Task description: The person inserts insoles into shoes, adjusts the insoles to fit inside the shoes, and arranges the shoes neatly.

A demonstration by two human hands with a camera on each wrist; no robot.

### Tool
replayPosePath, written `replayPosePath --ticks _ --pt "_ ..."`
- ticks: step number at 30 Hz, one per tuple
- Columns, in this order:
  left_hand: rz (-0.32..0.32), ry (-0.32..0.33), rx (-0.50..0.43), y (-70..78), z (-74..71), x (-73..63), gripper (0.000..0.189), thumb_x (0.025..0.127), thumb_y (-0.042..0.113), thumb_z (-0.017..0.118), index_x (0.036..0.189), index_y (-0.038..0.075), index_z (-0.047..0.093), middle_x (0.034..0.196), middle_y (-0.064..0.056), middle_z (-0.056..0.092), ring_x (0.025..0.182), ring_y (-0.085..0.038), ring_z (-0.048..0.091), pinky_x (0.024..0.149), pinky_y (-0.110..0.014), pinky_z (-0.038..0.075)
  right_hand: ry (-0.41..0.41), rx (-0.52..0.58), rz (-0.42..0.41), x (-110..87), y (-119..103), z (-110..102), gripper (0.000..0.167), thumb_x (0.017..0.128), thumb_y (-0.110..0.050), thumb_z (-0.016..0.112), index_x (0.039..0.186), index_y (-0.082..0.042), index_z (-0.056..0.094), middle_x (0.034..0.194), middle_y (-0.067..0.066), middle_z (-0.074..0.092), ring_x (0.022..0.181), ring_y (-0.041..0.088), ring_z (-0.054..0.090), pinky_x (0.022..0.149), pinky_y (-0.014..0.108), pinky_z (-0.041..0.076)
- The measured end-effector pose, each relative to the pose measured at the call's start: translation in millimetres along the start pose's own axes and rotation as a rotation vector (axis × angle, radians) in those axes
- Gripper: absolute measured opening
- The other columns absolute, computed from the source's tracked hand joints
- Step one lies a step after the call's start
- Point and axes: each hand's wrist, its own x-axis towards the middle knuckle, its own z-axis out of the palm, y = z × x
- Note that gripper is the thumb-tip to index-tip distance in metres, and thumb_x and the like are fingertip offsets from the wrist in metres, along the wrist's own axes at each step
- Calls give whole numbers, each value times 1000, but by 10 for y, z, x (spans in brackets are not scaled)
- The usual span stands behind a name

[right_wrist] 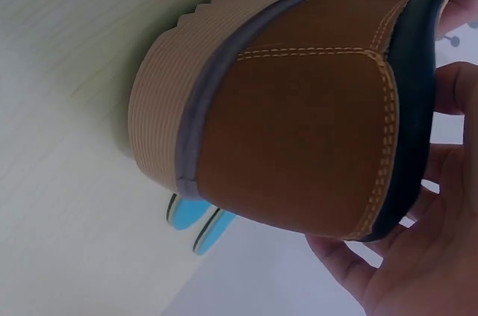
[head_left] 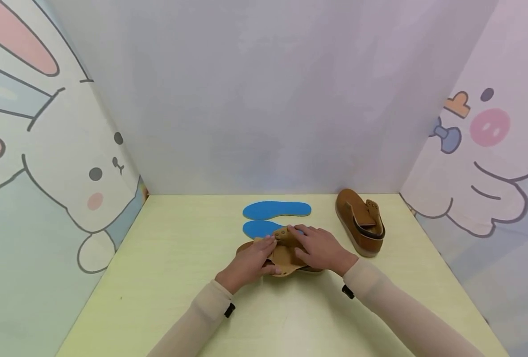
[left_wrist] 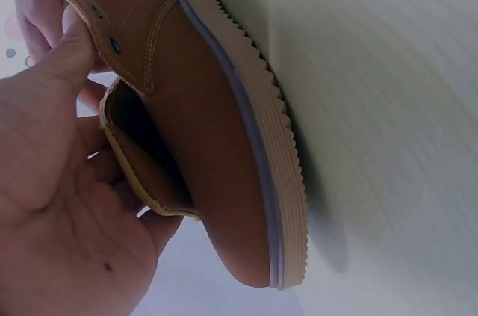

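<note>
A brown leather shoe (head_left: 286,258) lies on the table between the hands, its eyelet flaps spread and its inside showing. My left hand (head_left: 251,263) holds its front part. In the left wrist view the thumb (left_wrist: 71,51) is at the edge of the near eyelet flap (left_wrist: 104,25), and the fingers curl behind the tongue (left_wrist: 146,170). My right hand (head_left: 323,248) holds the shoe near the far flap and heel. In the right wrist view its fingers bend around the dark padded collar (right_wrist: 411,114); some fingertips are hidden behind the heel.
Two blue insoles lie behind the shoe: the farther insole (head_left: 277,209) in full view, the nearer insole (head_left: 259,229) partly covered. A second brown shoe (head_left: 362,223) stands at the back right. Cartoon-printed walls (head_left: 264,99) enclose the pale table (head_left: 174,248).
</note>
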Motion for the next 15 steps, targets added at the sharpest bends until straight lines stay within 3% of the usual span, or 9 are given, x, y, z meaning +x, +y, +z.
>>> replayPosePath --ticks 9,15 --pt "16 -8 23 -12 22 17 89 94 57 59 157 1 33 164 -12 27 152 -26 22 121 -40 26 -78 114 112 116 68 81 57 101 -30 59 153 -10 46 139 15 58 109 32 66 83 47 57" --pt "23 -56 34 -34 -15 72 94 93 61 59 160 3 26 167 -11 21 153 -26 17 122 -42 22 -126 219 198 144 114 145 55 102 -29 58 153 -12 48 144 13 56 125 31 59 95 51 53"
